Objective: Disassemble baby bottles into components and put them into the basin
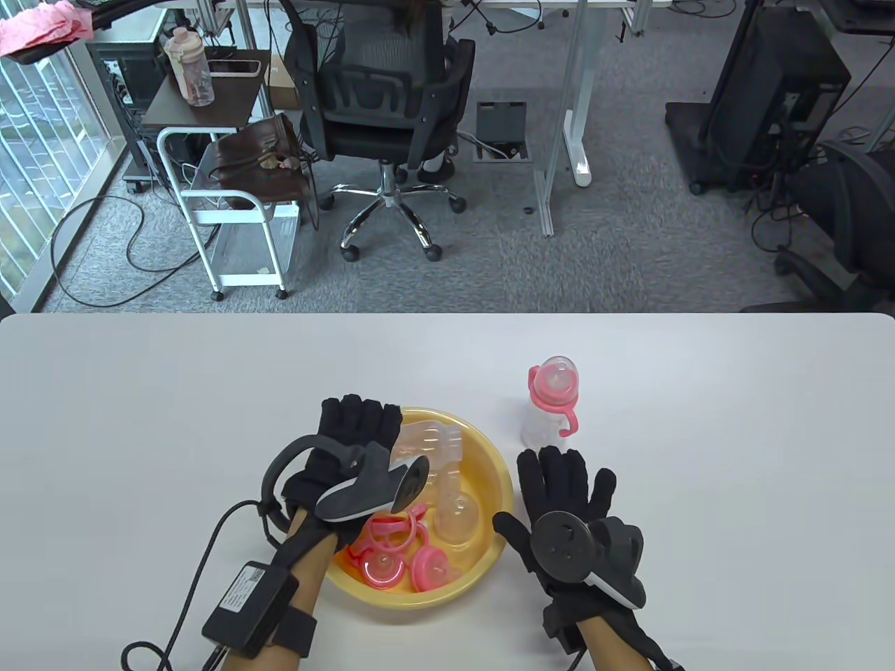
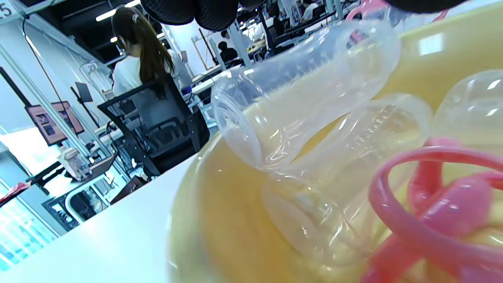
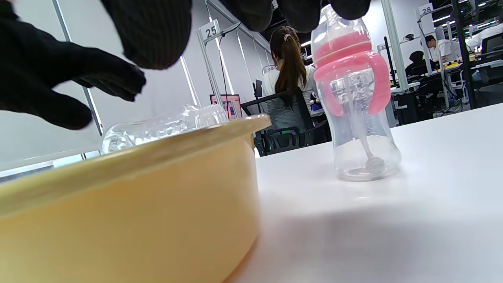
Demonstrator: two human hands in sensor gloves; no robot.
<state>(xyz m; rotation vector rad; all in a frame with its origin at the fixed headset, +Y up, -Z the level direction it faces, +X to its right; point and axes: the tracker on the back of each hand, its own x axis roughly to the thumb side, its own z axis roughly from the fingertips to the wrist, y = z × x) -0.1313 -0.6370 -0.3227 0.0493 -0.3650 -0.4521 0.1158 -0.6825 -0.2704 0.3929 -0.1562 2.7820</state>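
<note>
A yellow basin (image 1: pixel 489 461) (image 2: pixel 204 236) (image 3: pixel 137 204) sits at the table's near middle. Inside lie clear bottle bodies (image 1: pixel 433 447) (image 2: pixel 302 94), pink handle rings (image 1: pixel 391 535) (image 2: pixel 424 220) and pink collars (image 1: pixel 430 566). One assembled baby bottle (image 1: pixel 549 405) (image 3: pixel 355 106) with a pink collar, handles and clear cap stands upright to the basin's right. My left hand (image 1: pixel 356 426) hovers over the basin's left rim with fingers straight, holding nothing. My right hand (image 1: pixel 566 482) is spread flat just right of the basin, near the standing bottle, apart from it.
The white table (image 1: pixel 175 419) stretches wide to both sides. Beyond its far edge stand an office chair (image 1: pixel 384 105) with a person seated, a white cart (image 1: pixel 238 210) and desks. A cable and box (image 1: pixel 248 608) hang from my left forearm.
</note>
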